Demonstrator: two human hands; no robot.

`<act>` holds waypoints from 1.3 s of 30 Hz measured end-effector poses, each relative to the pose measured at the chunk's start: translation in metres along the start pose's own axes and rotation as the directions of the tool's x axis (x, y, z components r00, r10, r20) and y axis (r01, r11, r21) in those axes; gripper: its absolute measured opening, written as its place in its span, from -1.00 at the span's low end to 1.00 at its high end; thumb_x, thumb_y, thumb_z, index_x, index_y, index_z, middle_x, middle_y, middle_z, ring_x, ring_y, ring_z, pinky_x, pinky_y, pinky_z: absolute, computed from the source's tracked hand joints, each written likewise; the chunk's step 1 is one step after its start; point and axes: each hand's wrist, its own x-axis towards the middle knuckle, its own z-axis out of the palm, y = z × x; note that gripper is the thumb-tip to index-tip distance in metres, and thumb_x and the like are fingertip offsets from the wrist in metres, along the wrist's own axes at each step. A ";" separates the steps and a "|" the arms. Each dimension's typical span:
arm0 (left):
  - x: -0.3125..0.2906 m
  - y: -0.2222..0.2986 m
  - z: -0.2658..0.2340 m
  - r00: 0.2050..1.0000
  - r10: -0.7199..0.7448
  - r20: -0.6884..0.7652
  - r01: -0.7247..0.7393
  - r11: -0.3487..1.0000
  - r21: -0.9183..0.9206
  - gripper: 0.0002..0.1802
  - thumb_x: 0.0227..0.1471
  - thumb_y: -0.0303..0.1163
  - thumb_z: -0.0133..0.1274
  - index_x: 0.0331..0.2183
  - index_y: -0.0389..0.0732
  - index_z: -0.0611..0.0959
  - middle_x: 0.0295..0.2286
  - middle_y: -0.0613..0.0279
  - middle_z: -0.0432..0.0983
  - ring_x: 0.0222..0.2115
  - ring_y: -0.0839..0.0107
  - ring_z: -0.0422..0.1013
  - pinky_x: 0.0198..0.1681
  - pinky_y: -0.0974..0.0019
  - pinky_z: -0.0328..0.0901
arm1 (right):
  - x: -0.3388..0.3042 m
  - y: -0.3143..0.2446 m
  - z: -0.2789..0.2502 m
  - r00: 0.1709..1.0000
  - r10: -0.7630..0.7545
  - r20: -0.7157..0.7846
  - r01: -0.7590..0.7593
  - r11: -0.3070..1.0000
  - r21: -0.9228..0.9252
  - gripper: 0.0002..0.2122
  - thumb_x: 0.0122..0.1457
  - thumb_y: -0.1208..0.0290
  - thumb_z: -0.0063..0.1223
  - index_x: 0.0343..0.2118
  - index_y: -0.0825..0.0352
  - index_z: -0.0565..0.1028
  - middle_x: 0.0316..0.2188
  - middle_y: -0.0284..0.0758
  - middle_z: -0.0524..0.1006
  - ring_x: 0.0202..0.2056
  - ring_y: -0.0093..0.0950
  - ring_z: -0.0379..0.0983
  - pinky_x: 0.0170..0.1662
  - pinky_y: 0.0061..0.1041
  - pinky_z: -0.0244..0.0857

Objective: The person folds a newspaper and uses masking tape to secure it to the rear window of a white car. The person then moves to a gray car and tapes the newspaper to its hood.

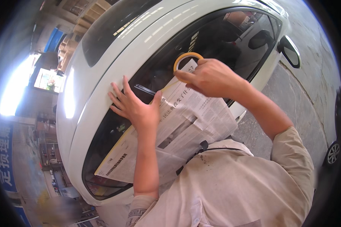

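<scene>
My right hand (214, 78) grips a roll of yellow masking tape (176, 63) near the top corner of a newspaper sheet (212, 119). The sheet hangs over the side window of a white car (91, 109), with a thin strip of yellow tape along its upper edge. With fingers spread, my left hand (137, 108) lies at the upper window frame and roof edge. Its thumb touches the paper's taped edge. The lower part of the newspaper is partly hidden behind my left forearm and body.
A side mirror (290, 52) sticks out at the car's far right. Dark side glass (219, 38) shows beyond the paper. Concrete floor (276, 102) lies to the right, with another car's wheel (333, 152) at the edge. Cluttered shelving (49, 151) stands at left.
</scene>
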 end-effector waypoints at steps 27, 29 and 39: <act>0.042 0.094 0.056 0.993 0.113 0.015 -0.114 0.993 0.034 0.26 -0.11 0.09 0.44 0.43 -0.01 0.08 0.42 -0.34 -0.24 0.42 -0.38 -0.28 0.30 -0.63 -0.33 | -0.005 0.056 0.026 0.867 0.454 -0.208 -0.461 0.887 0.017 -0.82 0.28 0.22 0.17 -0.16 0.15 0.51 -0.74 -0.29 0.50 -0.65 -0.22 0.52 -0.55 -0.22 0.28; 0.044 0.097 0.060 0.995 0.101 0.020 -0.101 0.994 0.034 0.27 -0.12 0.13 0.43 0.43 -0.02 0.08 0.41 -0.36 -0.25 0.42 -0.41 -0.29 0.30 -0.64 -0.33 | -0.005 0.057 0.029 0.865 0.451 -0.218 -0.453 0.890 0.042 -0.83 0.28 0.23 0.17 -0.16 0.15 0.51 -0.74 -0.29 0.50 -0.65 -0.22 0.52 -0.55 -0.22 0.28; 0.049 0.105 0.070 0.995 0.089 -0.052 -0.087 0.996 0.026 0.32 -0.15 0.19 0.41 0.44 -0.02 0.04 0.40 -0.43 -0.24 0.41 -0.43 -0.29 0.29 -0.65 -0.34 | -0.011 0.060 0.033 0.868 0.424 -0.258 -0.418 0.905 0.079 -0.82 0.28 0.23 0.18 -0.13 0.15 0.52 -0.71 -0.32 0.53 -0.67 -0.25 0.50 -0.57 -0.26 0.28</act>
